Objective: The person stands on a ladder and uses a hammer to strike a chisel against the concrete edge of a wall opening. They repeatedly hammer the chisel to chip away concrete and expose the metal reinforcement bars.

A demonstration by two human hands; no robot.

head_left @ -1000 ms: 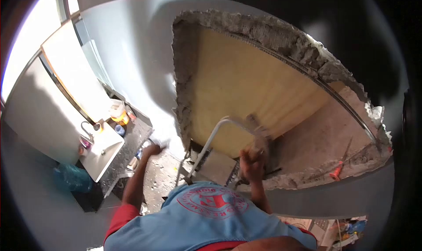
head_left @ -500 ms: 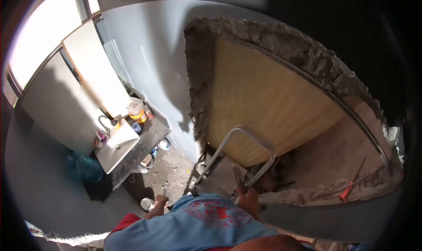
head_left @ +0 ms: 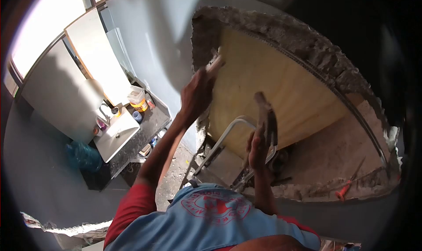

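Observation:
My left hand [head_left: 198,95] is raised at the left edge of the wall opening, closed around a short chisel-like tool [head_left: 216,63]. The tool's end lies by the rough broken masonry [head_left: 204,40]; whether it touches is unclear. Lower and to the right, my right hand [head_left: 258,149] grips a hammer [head_left: 266,112] held upright in front of the plywood sheet [head_left: 246,79]. A gap separates the hammer from the chisel-like tool.
A metal ladder's rounded top rail [head_left: 233,124] stands below the hands. An orange-handled screwdriver [head_left: 343,192] lies on the opening's lower ledge. To the left are a white sink [head_left: 118,141], counter containers [head_left: 137,99] and a large blue bottle [head_left: 84,155].
My left hand has risen from beside the white cup to the opening's left edge. My right hand and the hammer have moved up in front of the plywood.

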